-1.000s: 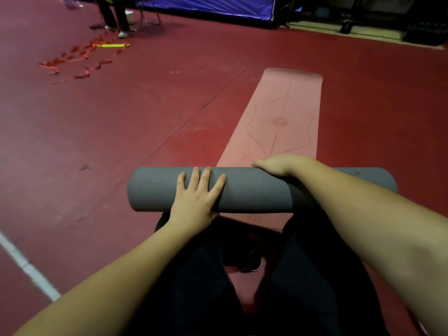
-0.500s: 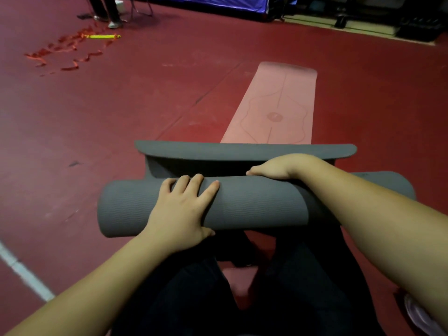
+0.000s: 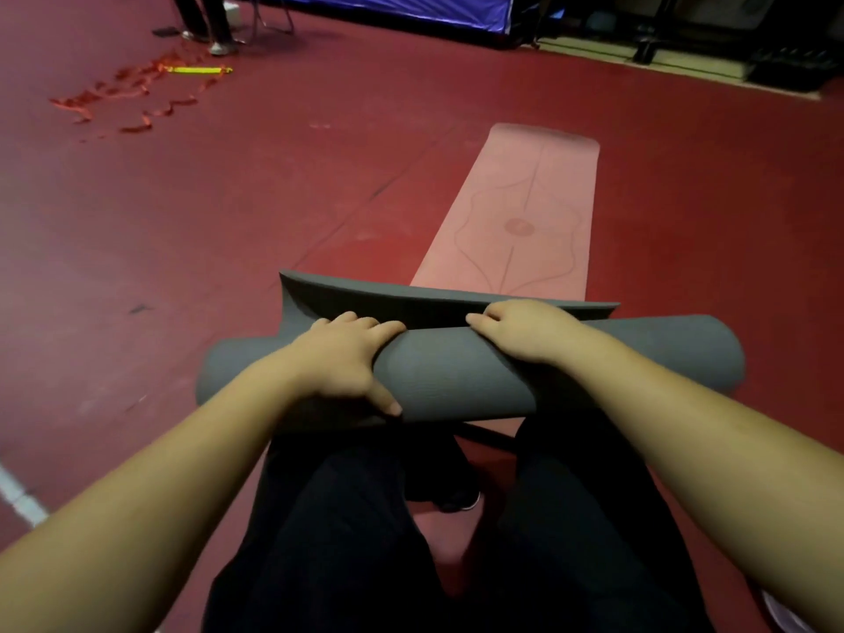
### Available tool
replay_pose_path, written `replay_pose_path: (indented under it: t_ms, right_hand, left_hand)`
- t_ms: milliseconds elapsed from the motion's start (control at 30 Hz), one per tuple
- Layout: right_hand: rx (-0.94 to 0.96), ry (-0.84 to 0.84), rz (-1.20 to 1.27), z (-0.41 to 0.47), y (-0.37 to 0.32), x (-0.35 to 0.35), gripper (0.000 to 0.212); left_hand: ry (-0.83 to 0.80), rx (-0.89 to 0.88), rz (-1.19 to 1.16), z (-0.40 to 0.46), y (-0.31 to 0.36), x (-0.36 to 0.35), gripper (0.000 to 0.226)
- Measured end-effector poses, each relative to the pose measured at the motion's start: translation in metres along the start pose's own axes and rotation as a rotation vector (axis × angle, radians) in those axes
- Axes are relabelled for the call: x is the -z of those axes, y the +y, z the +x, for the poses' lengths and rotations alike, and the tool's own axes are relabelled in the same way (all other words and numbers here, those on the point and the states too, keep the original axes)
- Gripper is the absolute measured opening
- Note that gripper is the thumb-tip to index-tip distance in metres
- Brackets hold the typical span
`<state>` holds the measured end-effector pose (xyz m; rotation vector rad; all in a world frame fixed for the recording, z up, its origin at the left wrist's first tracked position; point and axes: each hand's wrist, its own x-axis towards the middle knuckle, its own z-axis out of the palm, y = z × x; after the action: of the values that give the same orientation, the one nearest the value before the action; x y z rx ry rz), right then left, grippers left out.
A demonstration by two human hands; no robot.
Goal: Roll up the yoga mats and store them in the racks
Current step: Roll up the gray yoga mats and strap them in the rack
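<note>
The grey yoga mat [image 3: 456, 372] is rolled into a thick tube that lies crosswise in front of the person's dark-trousered legs [image 3: 365, 541], held up off the red floor [image 3: 228, 221]. Its loose outer end [image 3: 411, 299] stands free behind the roll as a curved flap, not yet wound on. The left hand [image 3: 342, 358] lies over the left part of the roll, its fingers [image 3: 351, 322] curled over the top toward the flap and its thumb pressed against the near face, so it grips the roll. The right hand [image 3: 525, 331] sits on the top of the roll to the right of the left hand, its fingers bent over the far side where the flap meets the roll, gripping there too. Just beyond the grey roll, a pink yoga mat [image 3: 525, 212] lies flat and unrolled on the floor, stretching away from the person, with a thin line pattern and a round mark at its middle. Far to the left of the pink mat, red ribbon scraps [image 3: 128, 93] and a yellow-green stick [image 3: 198, 70] lie on the floor, near the feet of another person [image 3: 214, 38]. A blue tarp [image 3: 388, 6] hangs along the back edge of the floor.
</note>
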<state>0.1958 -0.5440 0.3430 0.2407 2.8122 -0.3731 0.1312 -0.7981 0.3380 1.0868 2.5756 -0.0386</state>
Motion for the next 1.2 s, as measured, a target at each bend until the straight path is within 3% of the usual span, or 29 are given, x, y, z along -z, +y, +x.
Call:
replay_pose_path:
  t_ms: [167, 267, 333, 467, 533, 667, 800, 900, 1067, 1200]
  right_hand:
    - [-0.003, 0.076, -0.074, -0.004, 0.001, -0.013, 0.065]
    - [-0.059, 0.087, -0.092, 0.003, 0.002, -0.015, 0.068]
    - [-0.078, 0.069, -0.084, 0.007, 0.002, -0.013, 0.069]
    - [-0.088, 0.021, -0.066, 0.016, 0.002, -0.01, 0.073]
    - [-0.104, -0.024, -0.06, 0.023, 0.002, -0.008, 0.077]
    - [-0.101, -0.112, -0.047, 0.031, -0.006, 0.001, 0.078]
    - [-0.096, -0.16, -0.008, 0.028, -0.012, 0.011, 0.066]
    - [-0.108, -0.175, 0.008, 0.023, -0.011, 0.017, 0.065]
    - [-0.09, -0.207, 0.031, 0.006, -0.008, 0.027, 0.065]
    - [-0.076, -0.262, 0.025, -0.004, -0.009, 0.034, 0.064]
  left_hand:
    - [-0.215, 0.008, -0.254, 0.031, -0.013, 0.018, 0.112]
    - [-0.187, 0.012, -0.256, 0.035, -0.013, 0.016, 0.113]
    - [-0.004, -0.034, -0.108, 0.029, -0.012, 0.008, 0.11]
    - [0.509, -0.12, 0.057, 0.0, -0.001, -0.025, 0.08]
    - [0.635, -0.118, 0.144, -0.011, 0.011, -0.053, 0.08]
    - [0.437, -0.006, 0.347, -0.013, 0.023, -0.082, 0.115]
    - [0.366, 0.152, 0.342, 0.001, 0.035, -0.064, 0.108]
    - [0.305, 0.139, 0.348, 0.001, 0.039, -0.052, 0.111]
    - [0.374, 0.069, 0.377, -0.02, 0.049, -0.038, 0.111]
    - [0.339, 0.057, 0.357, -0.043, 0.054, -0.023, 0.116]
